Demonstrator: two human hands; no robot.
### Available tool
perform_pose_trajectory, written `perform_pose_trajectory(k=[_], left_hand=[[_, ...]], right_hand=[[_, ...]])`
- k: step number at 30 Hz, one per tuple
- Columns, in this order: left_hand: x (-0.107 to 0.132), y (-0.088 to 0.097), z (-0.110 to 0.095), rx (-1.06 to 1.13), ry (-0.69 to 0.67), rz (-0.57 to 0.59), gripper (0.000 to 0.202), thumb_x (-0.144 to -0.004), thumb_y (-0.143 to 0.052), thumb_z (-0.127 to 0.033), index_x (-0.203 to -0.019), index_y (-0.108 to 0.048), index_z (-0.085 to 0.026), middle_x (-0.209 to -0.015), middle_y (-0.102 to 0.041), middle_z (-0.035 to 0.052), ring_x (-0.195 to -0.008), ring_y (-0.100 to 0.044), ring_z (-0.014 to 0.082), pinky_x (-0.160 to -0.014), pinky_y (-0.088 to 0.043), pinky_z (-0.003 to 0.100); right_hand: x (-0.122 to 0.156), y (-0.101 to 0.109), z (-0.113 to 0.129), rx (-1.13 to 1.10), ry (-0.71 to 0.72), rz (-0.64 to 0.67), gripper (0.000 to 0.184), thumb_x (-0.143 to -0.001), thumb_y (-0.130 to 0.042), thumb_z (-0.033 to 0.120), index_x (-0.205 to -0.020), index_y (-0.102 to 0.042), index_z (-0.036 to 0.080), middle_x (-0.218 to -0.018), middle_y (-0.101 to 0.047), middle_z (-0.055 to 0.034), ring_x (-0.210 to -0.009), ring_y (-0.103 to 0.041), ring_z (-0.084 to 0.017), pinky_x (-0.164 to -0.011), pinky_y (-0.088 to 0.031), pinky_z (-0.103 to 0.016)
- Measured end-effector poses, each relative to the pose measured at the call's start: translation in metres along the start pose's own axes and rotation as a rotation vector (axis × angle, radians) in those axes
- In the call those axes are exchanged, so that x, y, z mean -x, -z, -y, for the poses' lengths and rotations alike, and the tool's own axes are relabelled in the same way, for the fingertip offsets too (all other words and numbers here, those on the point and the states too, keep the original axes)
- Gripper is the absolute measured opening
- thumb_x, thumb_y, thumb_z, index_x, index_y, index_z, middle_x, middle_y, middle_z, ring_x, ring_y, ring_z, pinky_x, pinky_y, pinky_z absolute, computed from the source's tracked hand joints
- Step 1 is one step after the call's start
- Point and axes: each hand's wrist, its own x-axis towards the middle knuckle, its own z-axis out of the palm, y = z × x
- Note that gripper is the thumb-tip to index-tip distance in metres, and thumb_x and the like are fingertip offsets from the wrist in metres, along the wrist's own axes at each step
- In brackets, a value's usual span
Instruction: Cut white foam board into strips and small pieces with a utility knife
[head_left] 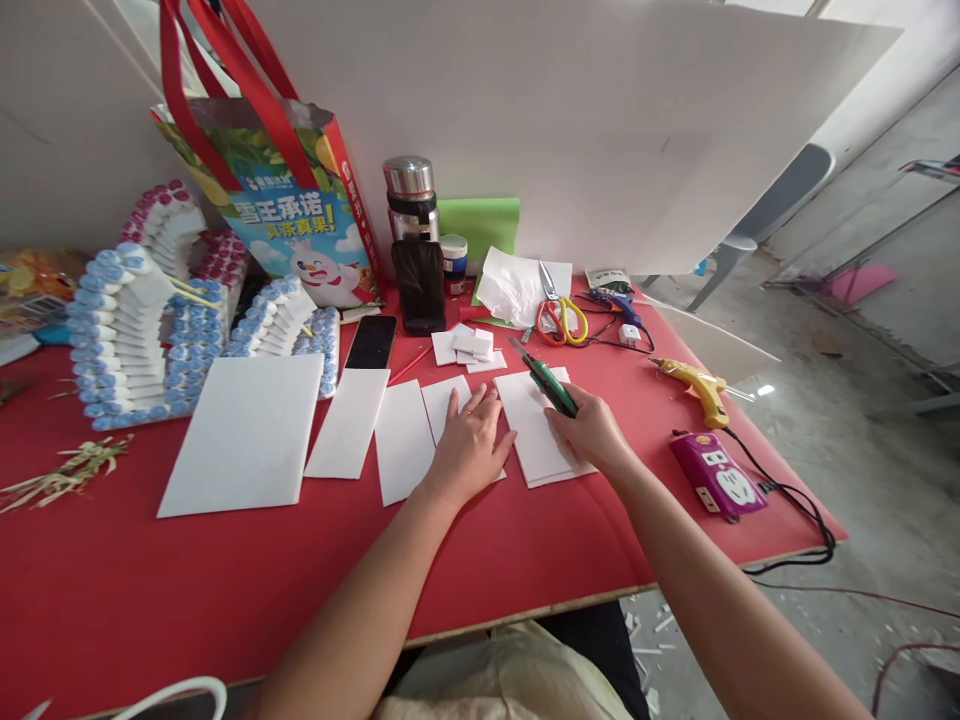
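Gripped in my right hand (589, 430) is a green utility knife (553, 385), its blade pointing up and to the left. Beneath that hand lie stacked white foam boards (529, 440). My left hand (474, 440) lies palm down, fingers stretched out, over another white board (439, 398) and partly hides it. To its left are a further white board (401, 440), a narrow white strip (346, 425) and a large white sheet (244, 435). Several small white pieces (472, 347) sit just behind my hands.
Scissors (559, 318), a yellow glue gun (697, 388) and a purple power socket (720, 473) are on the right. A phone (372, 342), a thermos (411, 195), a shopping bag (300, 215) and blue-and-white craft pieces (135, 335) stand behind. The red table's (525, 560) front edge is near my lap.
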Motion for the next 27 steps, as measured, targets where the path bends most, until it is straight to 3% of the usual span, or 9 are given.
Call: perform_pose_trajectory(k=[6, 12, 23, 27], left_hand=[[0.001, 0.003, 0.008, 0.011, -0.016, 0.061, 0.022, -0.095, -0.055, -0.025, -0.115, -0.062, -0.017, -0.146, -0.055, 0.013, -0.143, -0.043, 0.0272, -0.123, -0.013, 0.06], [0.003, 0.003, 0.012, 0.029, -0.022, 0.051, 0.03, -0.093, -0.061, -0.033, -0.119, -0.063, -0.018, -0.147, -0.054, 0.0121, -0.143, -0.043, 0.0261, -0.124, -0.013, 0.059], [0.005, 0.004, 0.008, -0.007, -0.003, 0.046, 0.038, -0.095, -0.058, -0.033, -0.131, -0.06, -0.019, -0.143, -0.059, 0.0111, -0.141, -0.045, 0.0289, -0.122, -0.014, 0.063], [0.007, 0.004, 0.005, -0.032, -0.02, 0.052, 0.033, -0.096, -0.055, -0.03, -0.127, -0.064, -0.021, -0.141, -0.06, 0.0093, -0.14, -0.046, 0.0296, -0.121, -0.015, 0.064]], right_hand=[[0.0, 0.001, 0.002, 0.007, -0.018, 0.005, 0.038, -0.074, -0.06, 0.03, -0.11, -0.071, 0.024, -0.06, -0.058, 0.0047, -0.054, -0.056, -0.017, -0.055, -0.041, -0.026], [0.004, 0.001, 0.002, -0.049, -0.041, 0.028, 0.039, -0.076, -0.059, 0.03, -0.113, -0.069, 0.026, -0.049, -0.051, 0.0075, -0.043, -0.052, -0.016, -0.05, -0.04, -0.026], [0.001, 0.001, 0.003, -0.022, -0.029, 0.019, 0.038, -0.076, -0.059, 0.03, -0.112, -0.07, 0.025, -0.055, -0.054, 0.0064, -0.046, -0.052, -0.015, -0.053, -0.041, -0.026], [0.001, 0.002, 0.003, 0.01, -0.02, 0.014, 0.039, -0.076, -0.06, 0.03, -0.113, -0.07, 0.024, -0.059, -0.056, 0.005, -0.049, -0.052, -0.015, -0.055, -0.041, -0.026]])
